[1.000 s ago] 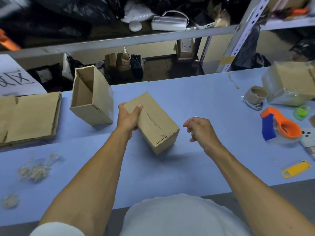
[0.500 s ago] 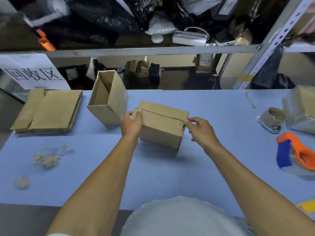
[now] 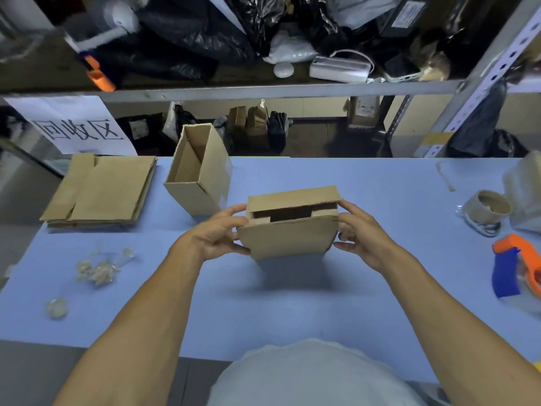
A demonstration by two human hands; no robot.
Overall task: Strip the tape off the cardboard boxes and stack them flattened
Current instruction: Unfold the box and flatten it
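Here both hands grip one small box (image 3: 288,227) of plain brown corrugated card, held just above the blue surface (image 3: 292,303): the left hand (image 3: 215,234) curls round its left end, thumb on the near face, and the right hand (image 3: 358,232) clasps its right end. The box's two long top flaps stand parted, showing a dark slot and the pale ends of inner flaps; the near flap's edge looks perforated. Behind the box and to its left, an open box (image 3: 199,171) stands tilted on the surface, tall and narrow, its inside bare. Farther left of the box lies a stack (image 3: 101,190) of flattened card, matte and square-cut. Nearer than the stack, left of the box, sit crumpled clear tape scraps (image 3: 101,268) and a small wad (image 3: 57,307). Well right of the box are a nearly spent tape roll (image 3: 487,208), a hazy plastic-wrapped parcel (image 3: 524,191) cut off by the frame, and an orange and blue dispenser (image 3: 518,265), also cut off. Beyond the surface, a grey metal shelf (image 3: 263,90) holds black bags and blurred clutter; a paper sign (image 3: 73,126) hangs from it.
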